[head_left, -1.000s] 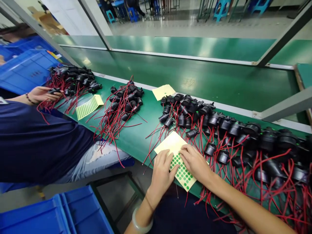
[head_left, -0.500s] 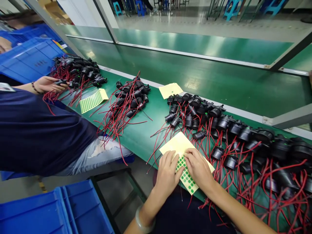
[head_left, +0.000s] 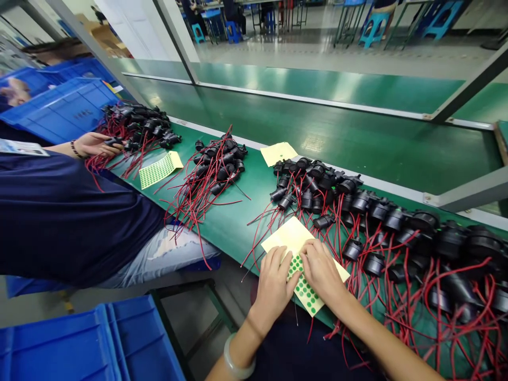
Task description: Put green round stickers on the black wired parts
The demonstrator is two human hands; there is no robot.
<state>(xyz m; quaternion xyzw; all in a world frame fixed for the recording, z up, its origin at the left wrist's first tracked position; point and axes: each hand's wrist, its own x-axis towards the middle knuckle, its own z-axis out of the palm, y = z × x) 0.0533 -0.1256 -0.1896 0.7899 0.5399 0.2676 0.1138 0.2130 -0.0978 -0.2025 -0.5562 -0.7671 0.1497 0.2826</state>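
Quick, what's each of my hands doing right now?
Left hand: flat, pressing on the sticker sheet, gripping nothing.
Right hand: fingertips on the same sheet among the green dots; whether it pinches one cannot be told.

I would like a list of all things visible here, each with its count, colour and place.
sticker sheet: one, yellow with green dots, near table edge, under both hands
black parts with red wires: many, three piles along the table
blank sheet: one, yellow, behind the nearest pile
second dot sheet: one, beside the co-worker
table: one, green
crates: several, blue, far left and on the floor
co-worker's hand: one, at the far pile
left hand: on the sticker sheet
right hand: on the sticker sheet
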